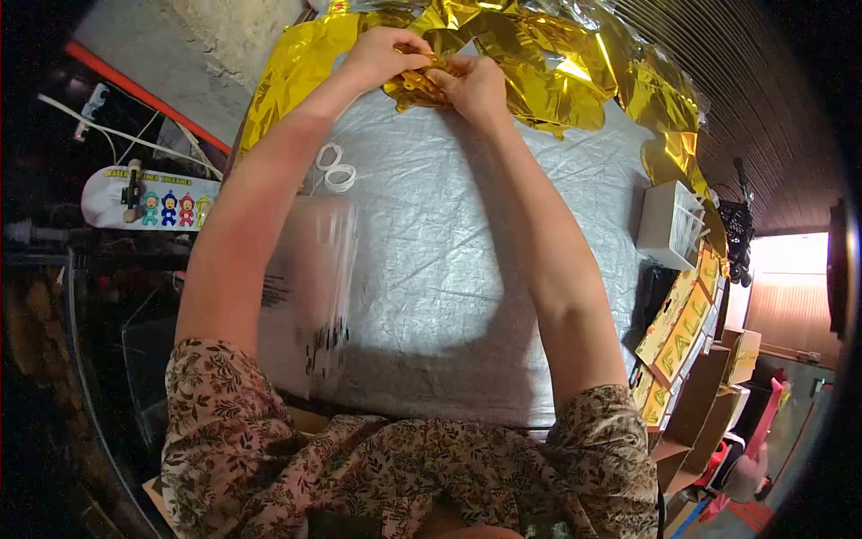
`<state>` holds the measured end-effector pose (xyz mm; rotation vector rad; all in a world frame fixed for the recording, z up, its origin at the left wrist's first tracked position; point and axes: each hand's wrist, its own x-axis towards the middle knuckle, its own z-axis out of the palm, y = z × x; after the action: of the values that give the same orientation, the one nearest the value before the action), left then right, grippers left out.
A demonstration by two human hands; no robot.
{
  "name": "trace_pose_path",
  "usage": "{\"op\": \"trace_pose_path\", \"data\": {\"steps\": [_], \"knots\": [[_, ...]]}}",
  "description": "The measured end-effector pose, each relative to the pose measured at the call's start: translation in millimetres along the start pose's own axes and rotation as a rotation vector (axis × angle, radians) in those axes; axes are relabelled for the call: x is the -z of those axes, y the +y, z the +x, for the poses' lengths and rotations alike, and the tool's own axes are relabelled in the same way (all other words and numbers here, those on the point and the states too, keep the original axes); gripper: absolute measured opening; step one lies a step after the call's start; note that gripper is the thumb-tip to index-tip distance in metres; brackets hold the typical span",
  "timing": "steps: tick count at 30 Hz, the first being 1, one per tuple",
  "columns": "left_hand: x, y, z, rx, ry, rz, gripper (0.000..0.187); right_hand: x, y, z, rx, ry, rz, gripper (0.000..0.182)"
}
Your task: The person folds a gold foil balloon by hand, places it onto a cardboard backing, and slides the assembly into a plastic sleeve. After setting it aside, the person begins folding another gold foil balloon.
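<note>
At the far side of the silver-covered table (431,225), my two hands meet over crinkled gold foil that looks like flat foil balloons (557,94). My left hand (384,58) pinches a bunched piece of this gold foil (417,88) between thumb and fingertips. Close beside it, on the right, my right hand (476,88) has its thumb and fingers closed on the same piece. The exact spot between the fingertips is partly hidden. A small pale, pointed piece (469,49) shows just behind my right hand.
White ribbon rings (337,171) and a clear plastic packet (314,287) lie on the left. On the right stand a white basket (669,225) and boxes with "FALL" lettering (678,341). A skateboard deck (148,199) is off the table's left side.
</note>
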<state>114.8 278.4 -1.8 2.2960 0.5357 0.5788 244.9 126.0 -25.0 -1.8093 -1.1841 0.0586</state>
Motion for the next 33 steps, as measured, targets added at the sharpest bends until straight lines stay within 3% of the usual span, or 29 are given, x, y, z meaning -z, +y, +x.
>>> {"op": "trace_pose_path", "data": {"steps": [2,4,5,6,7,8,9,11,12,13,14,16,17,18,19,20,22,24,25,26,30,33], "knots": [[-5.7,0.9,-3.0,-0.031,0.056,-0.021,0.035,-4.1,1.0,8.1,-0.077,-0.026,0.053,0.021],[-13.0,-7.5,-10.2,-0.057,0.109,-0.044,0.043,-1.2,6.4,11.9,-0.082,0.152,0.19,0.019],[-12.7,-13.9,-15.6,-0.17,0.173,0.165,0.051,11.6,7.6,15.5,-0.341,0.016,0.447,0.022],[-12.5,-15.6,-20.2,-0.281,0.235,0.374,0.06,22.3,16.6,20.7,-0.339,0.018,0.448,0.022],[-10.3,-5.4,-26.6,-0.105,0.169,0.307,0.064,34.5,29.7,29.7,-0.548,0.118,0.895,0.025],[-7.8,-7.8,-26.0,-0.106,0.169,0.309,0.064,47.3,42.8,35.8,-0.75,0.22,1.344,0.028],[-3.4,-13.8,-25.4,-0.068,0.116,0.388,0.061,59.3,62.7,35.0,-0.749,0.22,1.346,0.028],[-2.1,-12.9,-19.9,-0.037,0.062,0.467,0.058,76.1,101.8,29.1,-0.639,0.212,1.729,0.031],[-3.7,-8.5,-15.1,-0.185,0.133,0.623,0.054,81.2,100.3,29.9,-0.633,0.214,1.728,0.031],[-6.8,-4.3,-10.9,-0.332,0.205,0.777,0.05,86.6,99.2,29.1,-0.683,0.251,1.563,0.034],[-16.1,2.7,-1.4,-0.333,0.21,0.776,0.05,91.7,98.1,28.9,-0.726,0.283,1.398,0.038],[-47.0,24.5,27.9,-0.172,0.002,0.45,0.045,94.3,91.6,31.7,-0.623,0.244,1.391,0.037],[-63.6,25.2,43.7,-0.177,0.006,0.444,0.045,95.1,97.5,39.5,-0.564,0.23,1.272,0.036],[-83.7,22.4,59.9,-0.061,-0.032,0.373,0.049,98.8,101.1,44.4,-0.505,0.218,1.15,0.035],[-99.4,24.3,71.8,0.052,-0.071,0.303,0.055,117.2,63.4,42.8,-0.586,0.216,1.17,0.03],[-109.5,33.4,73.2,0.043,-0.068,0.297,0.055,141.4,45.7,44.5,-0.578,0.221,1.163,0.03],[-126.4,46.5,65.6,0.047,0.185,0.212,0.072,187.2,26.6,50.4,-0.558,0.18,0.32,0.032],[-138.8,28.6,76.9,0.037,0.144,0.248,0.081,238.9,24.1,64.4,-0.564,0.363,0.239,0.037],[-136.2,40.5,72.1,0.052,0.054,0.391,0.08,287.8,59.0,78.2,-0.258,0.238,-0.281,0.037],[-135.4,47.3,68.6,0.067,-0.036,0.536,0.08,327.0,79.2,92.6,-0.194,0.3,-0.437,0.037],[-132.8,55.2,69.2,0.096,-0.134,0.681,0.081,483.7,83.0,142.8,-0.089,0.526,-0.676,0.037],[-132.4,58.1,83.5,0.163,-0.174,0.625,0.078,532.3,23.7,151.8,0.122,0.551,-0.78,0.036]]}}
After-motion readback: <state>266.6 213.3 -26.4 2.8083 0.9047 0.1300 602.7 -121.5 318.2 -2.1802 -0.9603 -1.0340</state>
